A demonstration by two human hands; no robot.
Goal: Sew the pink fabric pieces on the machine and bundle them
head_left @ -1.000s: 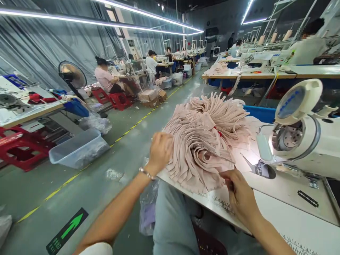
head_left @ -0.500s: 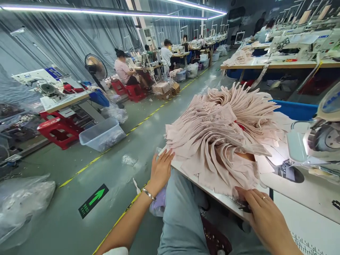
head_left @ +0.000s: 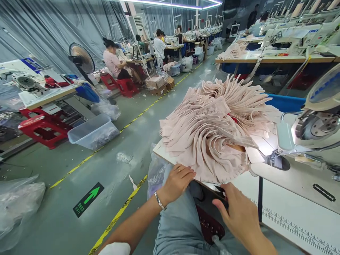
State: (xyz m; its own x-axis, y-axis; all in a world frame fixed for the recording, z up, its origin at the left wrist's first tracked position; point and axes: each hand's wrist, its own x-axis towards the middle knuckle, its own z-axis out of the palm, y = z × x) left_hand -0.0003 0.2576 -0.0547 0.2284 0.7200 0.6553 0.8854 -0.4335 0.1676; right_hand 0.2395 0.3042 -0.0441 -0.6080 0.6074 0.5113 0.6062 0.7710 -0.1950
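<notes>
A big pile of pale pink fabric pieces (head_left: 199,141) lies fanned out in layers on the white sewing table (head_left: 162,152). My left hand (head_left: 180,179) is at the table's front edge, fingers bent and pressed together, fingertips at the pile's lower edge; what is under them is hidden. Just right of it, my right hand (head_left: 239,209) is closed around small black thread snips (head_left: 221,191), largely covered by the fingers. Their dark tip points toward the pile's lower edge, and my thumb sticks out to the left.
A sewing machine (head_left: 313,127) stands at the right of the pile. Ruler markings (head_left: 292,226) run along the table front. On the floor are a clear plastic bin (head_left: 92,132), a red stool (head_left: 44,129) and plastic bags (head_left: 21,205). Other people sit at machines further back.
My left hand has moved right along the table edge, from the corner to the pile's front. My right hand has shifted left and turned, bringing the black snips into clearer view.
</notes>
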